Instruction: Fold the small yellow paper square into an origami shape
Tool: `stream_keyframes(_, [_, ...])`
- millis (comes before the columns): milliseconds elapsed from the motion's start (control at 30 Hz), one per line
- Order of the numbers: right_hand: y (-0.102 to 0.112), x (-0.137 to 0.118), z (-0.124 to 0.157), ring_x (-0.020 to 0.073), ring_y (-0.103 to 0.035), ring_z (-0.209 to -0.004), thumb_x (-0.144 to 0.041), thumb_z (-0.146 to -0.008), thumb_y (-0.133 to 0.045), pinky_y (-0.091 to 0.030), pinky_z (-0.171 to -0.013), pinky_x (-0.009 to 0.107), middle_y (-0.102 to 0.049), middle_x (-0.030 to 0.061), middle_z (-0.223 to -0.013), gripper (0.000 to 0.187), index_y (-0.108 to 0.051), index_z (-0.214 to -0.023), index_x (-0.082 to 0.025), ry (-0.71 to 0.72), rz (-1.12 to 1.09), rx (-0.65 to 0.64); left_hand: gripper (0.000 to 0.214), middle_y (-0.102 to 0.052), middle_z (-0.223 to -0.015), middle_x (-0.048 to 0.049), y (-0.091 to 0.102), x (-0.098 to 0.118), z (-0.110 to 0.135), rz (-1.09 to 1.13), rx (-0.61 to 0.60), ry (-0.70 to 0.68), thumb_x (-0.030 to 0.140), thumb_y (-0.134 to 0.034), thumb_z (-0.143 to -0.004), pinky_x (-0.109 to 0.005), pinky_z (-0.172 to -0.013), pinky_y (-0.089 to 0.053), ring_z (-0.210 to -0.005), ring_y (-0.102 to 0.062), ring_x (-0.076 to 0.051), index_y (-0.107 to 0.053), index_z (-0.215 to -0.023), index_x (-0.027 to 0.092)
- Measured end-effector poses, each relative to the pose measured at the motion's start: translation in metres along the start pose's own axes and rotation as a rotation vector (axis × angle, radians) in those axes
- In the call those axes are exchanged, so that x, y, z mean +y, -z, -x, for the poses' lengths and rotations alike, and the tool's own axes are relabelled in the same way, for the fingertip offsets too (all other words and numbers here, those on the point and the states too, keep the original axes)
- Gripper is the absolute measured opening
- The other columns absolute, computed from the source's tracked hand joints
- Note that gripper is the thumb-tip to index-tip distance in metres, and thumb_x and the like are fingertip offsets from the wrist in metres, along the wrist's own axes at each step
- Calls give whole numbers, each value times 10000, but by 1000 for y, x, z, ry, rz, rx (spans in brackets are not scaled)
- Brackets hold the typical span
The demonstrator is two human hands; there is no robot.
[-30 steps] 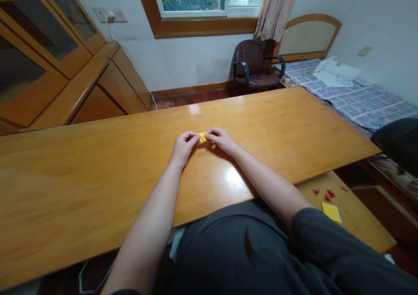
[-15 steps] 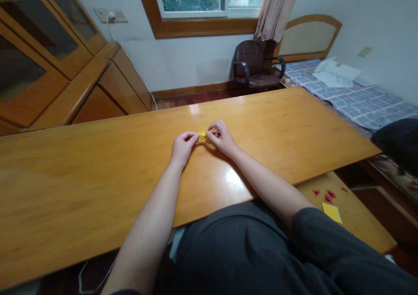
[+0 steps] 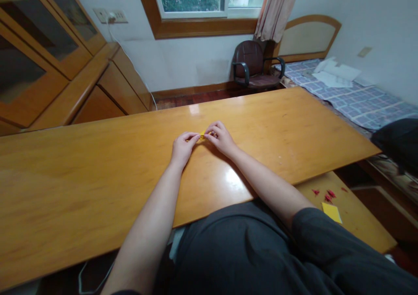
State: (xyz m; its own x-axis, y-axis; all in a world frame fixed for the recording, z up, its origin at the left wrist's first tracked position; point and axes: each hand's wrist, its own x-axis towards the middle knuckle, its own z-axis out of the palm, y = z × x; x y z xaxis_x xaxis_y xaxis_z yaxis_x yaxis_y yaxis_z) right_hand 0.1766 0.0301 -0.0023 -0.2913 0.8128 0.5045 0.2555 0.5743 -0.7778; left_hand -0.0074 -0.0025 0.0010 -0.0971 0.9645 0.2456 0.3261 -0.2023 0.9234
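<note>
Between my two hands is a small folded piece of yellow paper (image 3: 202,135), held just over the middle of the wooden table (image 3: 98,169). My left hand (image 3: 183,148) pinches its left side between thumb and fingers. From the right, my right hand (image 3: 222,138) grips the other side, thumb against bent fingers. The fingertips nearly meet and cover most of the paper, so its exact folded shape cannot be made out.
On a lower wooden surface (image 3: 362,225) at the right lie several small red folded pieces (image 3: 328,197) and a yellow paper stack or sheet (image 3: 332,212). A brown armchair (image 3: 251,64) stands beyond the table. A bed (image 3: 362,95) is at right, a cabinet (image 3: 88,82) at left.
My right hand has shifted slightly left and its fingers have closed in, so the fingertips are nearer together and less yellow paper shows. My left hand has barely moved.
</note>
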Motion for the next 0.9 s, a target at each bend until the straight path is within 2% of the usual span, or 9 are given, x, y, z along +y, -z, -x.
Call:
stream_keyframes(167, [-1, 2, 1, 172, -550, -919, -295, -901, -626, -505, -819, 318, -543, 59, -995, 113, -658, -866, -192, -19, 22, -1, 210, -670, -984, -51, 2, 11, 4, -87, 73, -123, 343, -705, -818, -280, -779, -521, -840, -638, -160, -727, -973, 203])
stream_keyframes(300, [-2, 3, 1, 166, -549, -903, -271, -912, -613, -501, -820, 309, -536, 60, -994, 104, -657, -874, -185, -6, 48, -10, 130, -597, -1028, -57, 4, 14, 6, -180, 9, -286, 294, -667, -856, -287, -786, -541, -925, -614, -171, -725, -944, 218])
stream_keyframes(433, [-1, 2, 2, 180, -552, -959, -249, -931, -592, -490, -858, 317, -546, 74, -1008, 102, -658, -893, -181, 53, 96, -29, 110, -587, -1018, -72, 5, 6, 5, -318, -34, -377, 285, -655, -875, -328, -833, -533, -1006, -577, -209, -727, -936, 227])
stream_keyframes(667, [-1, 0, 4, 195, -546, -1002, -262, -946, -574, -470, -913, 340, -555, 82, -1029, 108, -649, -911, -192, 98, 159, -71, 96, -592, -972, -67, 4, 1, 2, -364, -20, -363, 279, -643, -879, -318, -803, -520, -948, -581, -205, -706, -912, 214])
stream_keyframes(833, [0, -3, 4, 197, -550, -1003, -255, -946, -563, -470, -915, 344, -556, 85, -1040, 111, -648, -903, -197, 83, 142, -30, 154, -614, -1001, -54, 4, 6, 4, -285, 20, -304, 227, -653, -844, -281, -742, -518, -822, -609, -157, -679, -994, 206])
stream_keyframes(900, [1, -3, 3, 191, -553, -972, -249, -933, -575, -474, -889, 337, -554, 78, -1018, 107, -649, -882, -191, 55, 105, -9, 143, -639, -967, -47, 4, 8, 4, -250, 45, -259, 219, -655, -834, -272, -728, -512, -768, -612, -144, -678, -973, 197])
